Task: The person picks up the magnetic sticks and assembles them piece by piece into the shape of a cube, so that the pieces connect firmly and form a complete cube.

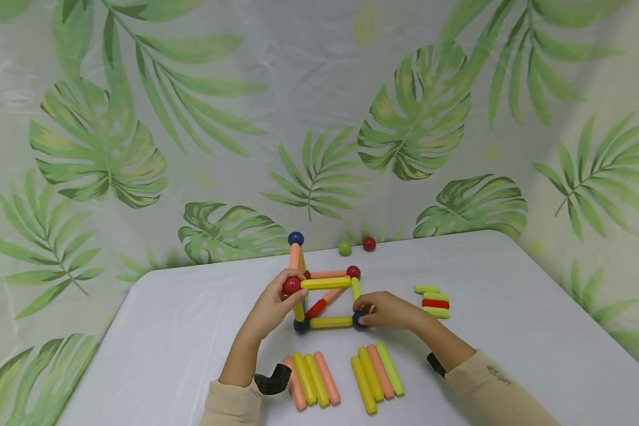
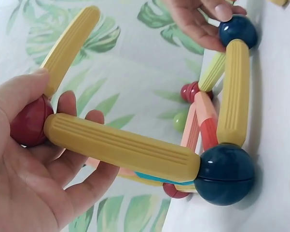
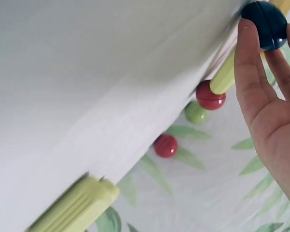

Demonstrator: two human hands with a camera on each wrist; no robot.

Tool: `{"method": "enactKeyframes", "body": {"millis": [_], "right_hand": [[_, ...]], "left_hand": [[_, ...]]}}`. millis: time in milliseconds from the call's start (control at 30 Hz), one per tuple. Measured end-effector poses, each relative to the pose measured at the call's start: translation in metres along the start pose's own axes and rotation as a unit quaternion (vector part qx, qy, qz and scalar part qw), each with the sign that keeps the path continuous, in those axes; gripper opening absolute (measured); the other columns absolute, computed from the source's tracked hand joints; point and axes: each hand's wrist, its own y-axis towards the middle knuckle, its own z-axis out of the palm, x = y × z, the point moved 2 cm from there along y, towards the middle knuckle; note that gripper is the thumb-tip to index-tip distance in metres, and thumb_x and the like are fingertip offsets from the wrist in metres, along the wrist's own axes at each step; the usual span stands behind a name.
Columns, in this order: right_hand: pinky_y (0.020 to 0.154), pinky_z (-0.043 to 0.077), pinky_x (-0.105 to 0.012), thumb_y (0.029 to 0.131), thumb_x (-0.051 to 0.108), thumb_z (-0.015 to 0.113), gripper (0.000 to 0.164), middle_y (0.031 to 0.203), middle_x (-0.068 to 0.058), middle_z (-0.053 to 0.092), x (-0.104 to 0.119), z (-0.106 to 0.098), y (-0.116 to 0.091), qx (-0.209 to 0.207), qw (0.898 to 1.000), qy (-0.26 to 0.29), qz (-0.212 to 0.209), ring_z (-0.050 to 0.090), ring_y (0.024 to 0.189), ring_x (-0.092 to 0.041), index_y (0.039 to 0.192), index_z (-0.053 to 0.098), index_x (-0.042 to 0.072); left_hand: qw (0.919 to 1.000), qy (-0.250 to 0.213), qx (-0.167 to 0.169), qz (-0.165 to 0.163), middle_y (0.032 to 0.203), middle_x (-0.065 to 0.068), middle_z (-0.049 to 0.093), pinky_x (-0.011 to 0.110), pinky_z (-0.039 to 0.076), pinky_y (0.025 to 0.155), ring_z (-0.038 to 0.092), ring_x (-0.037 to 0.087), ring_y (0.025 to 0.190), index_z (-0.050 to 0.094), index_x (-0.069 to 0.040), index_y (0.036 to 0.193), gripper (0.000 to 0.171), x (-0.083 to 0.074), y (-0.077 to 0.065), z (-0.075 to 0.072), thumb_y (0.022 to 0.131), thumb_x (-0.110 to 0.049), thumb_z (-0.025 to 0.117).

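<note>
My left hand (image 1: 266, 310) holds a red ball (image 2: 30, 123) between thumb and fingers at a raised corner of a frame of rods and balls. One yellow rod (image 1: 326, 283) sticks out rightward from that ball, its far end free in the left wrist view. Another yellow rod (image 2: 123, 147) joins it to the front-left blue ball (image 2: 225, 174). With thumb and fingertips, my right hand (image 1: 389, 310) grips the front-right blue ball (image 3: 264, 25). A lower yellow rod (image 1: 331, 322) links both blue balls. A higher blue ball (image 1: 296, 239) tops the back left.
Yellow, pink and green rods lie in two groups, left (image 1: 311, 379) and right (image 1: 377, 378), near the front. Short green rods and a short red rod (image 1: 435, 304) lie at right. A loose green ball (image 1: 345, 248) and red ball (image 1: 370, 244) sit at the back edge.
</note>
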Motion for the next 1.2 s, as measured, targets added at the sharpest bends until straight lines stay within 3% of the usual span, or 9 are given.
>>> {"method": "enactKeyframes", "body": {"millis": [200, 367, 500, 600, 733, 1000, 1200], "right_hand": [[0.071, 0.047, -0.031, 0.085, 0.012, 0.062, 0.023, 0.09, 0.0, 0.059, 0.011, 0.008, 0.01, 0.0, 1.0, -0.006, -0.028, 0.054, 0.078, -0.016, 0.106, 0.06, 0.004], [0.068, 0.046, -0.031, 0.088, 0.025, 0.058, 0.03, 0.091, -0.001, 0.059, 0.011, 0.0, 0.016, 0.0, 1.0, 0.003, 0.006, 0.055, 0.076, -0.015, 0.114, 0.055, 0.009], [0.069, 0.045, -0.034, 0.09, 0.026, 0.055, 0.031, 0.092, -0.005, 0.057, -0.005, -0.028, 0.029, -0.077, 0.997, 0.011, 0.029, 0.055, 0.08, -0.019, 0.115, 0.052, 0.008], [0.076, 0.044, -0.038, 0.09, 0.02, 0.056, 0.029, 0.099, -0.012, 0.056, -0.023, -0.049, 0.043, -0.152, 0.988, 0.011, 0.018, 0.053, 0.089, -0.026, 0.114, 0.052, 0.004], [0.087, 0.039, -0.046, 0.087, 0.008, 0.057, 0.035, 0.116, -0.024, 0.048, -0.047, -0.068, 0.06, -0.203, 0.979, 0.009, -0.001, 0.046, 0.104, -0.039, 0.118, 0.048, -0.005], [0.101, 0.021, -0.049, 0.084, -0.002, 0.056, 0.049, 0.132, -0.026, 0.036, -0.074, -0.073, 0.081, -0.18, 0.983, -0.022, 0.032, 0.028, 0.124, -0.039, 0.13, 0.039, -0.007], [0.101, 0.023, -0.048, 0.085, 0.006, 0.058, 0.056, 0.136, -0.025, 0.031, -0.077, -0.071, 0.097, -0.151, 0.981, -0.068, 0.097, 0.028, 0.124, -0.039, 0.135, 0.034, -0.001]], "left_hand": [[0.9998, -0.017, 0.003, -0.012, 0.106, 0.012, 0.049, 0.031, 0.046, 0.07, 0.05, 0.023, 0.086, 0.048, -0.007, 0.11, 0.025, 0.027, 0.002, -0.018, 0.088, -0.014, 0.058], [0.9994, -0.034, 0.009, -0.006, 0.109, 0.012, 0.048, 0.03, 0.046, 0.075, 0.051, 0.025, 0.092, 0.047, -0.006, 0.112, 0.029, 0.031, 0.0, -0.026, 0.088, -0.018, 0.059], [0.9991, -0.04, 0.013, -0.002, 0.11, 0.012, 0.047, 0.03, 0.046, 0.076, 0.05, 0.025, 0.094, 0.048, -0.008, 0.111, 0.029, 0.032, 0.0, -0.028, 0.087, -0.02, 0.059], [0.9988, -0.047, 0.011, 0.0, 0.11, 0.012, 0.047, 0.029, 0.046, 0.075, 0.05, 0.025, 0.094, 0.048, -0.009, 0.11, 0.028, 0.032, 0.0, -0.028, 0.087, -0.019, 0.059], [0.9984, -0.054, 0.014, 0.002, 0.111, 0.013, 0.046, 0.028, 0.046, 0.074, 0.05, 0.025, 0.093, 0.047, -0.007, 0.11, 0.028, 0.033, 0.0, -0.027, 0.088, -0.017, 0.059], [0.9978, -0.063, 0.019, -0.005, 0.11, 0.013, 0.045, 0.029, 0.045, 0.073, 0.049, 0.025, 0.092, 0.046, -0.008, 0.11, 0.027, 0.035, 0.0, -0.026, 0.088, -0.017, 0.059], [0.998, -0.06, 0.018, -0.008, 0.11, 0.014, 0.046, 0.03, 0.045, 0.074, 0.049, 0.025, 0.091, 0.046, -0.006, 0.112, 0.028, 0.034, 0.0, -0.027, 0.088, -0.015, 0.058]]}}
